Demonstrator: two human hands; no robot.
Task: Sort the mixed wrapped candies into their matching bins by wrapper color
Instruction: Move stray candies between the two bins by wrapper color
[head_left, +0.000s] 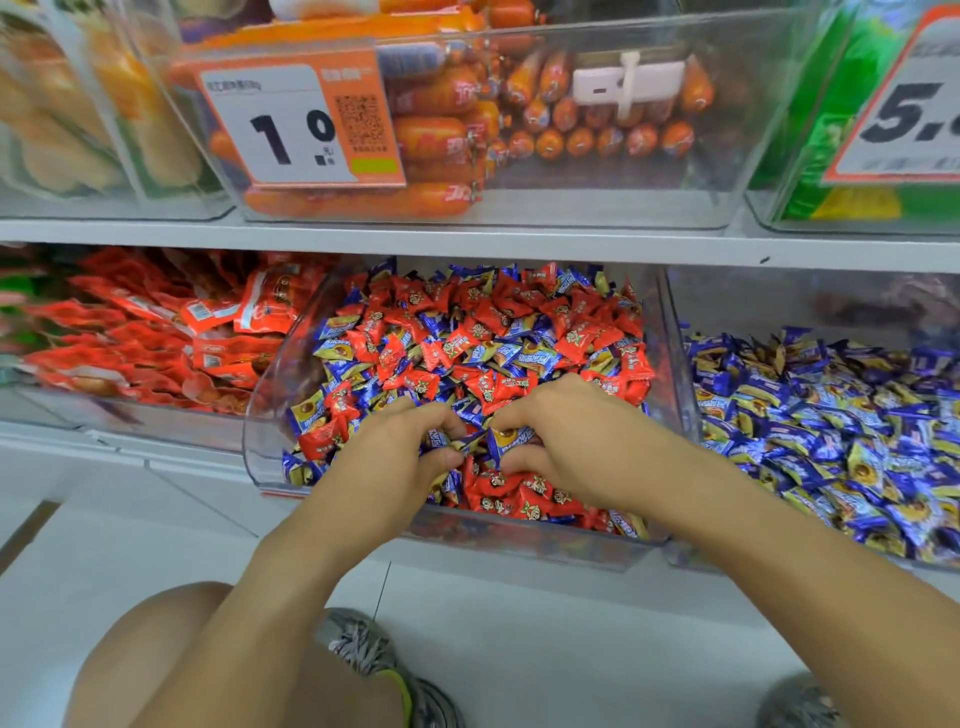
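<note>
Left hand (400, 447) and right hand (558, 441) pinching blue-wrapped candies (506, 441), clear bin (265, 431) of mixed red and blue candies, blue-candy bin (680, 332) just right

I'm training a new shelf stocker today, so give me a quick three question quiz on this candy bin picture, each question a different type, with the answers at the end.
1. True or false: the middle bin holds only red candies.
2. Multiple choice: the bin on the right holds mostly A) blue candies, B) red candies, C) green candies.
3. Short answer: what colour are the candies that the left hand and right hand are gathering?

Key
1. False: red candies and blue candies are mixed there.
2. A
3. Blue: both hands pinch blue wrappers near the front of the middle bin.
</note>
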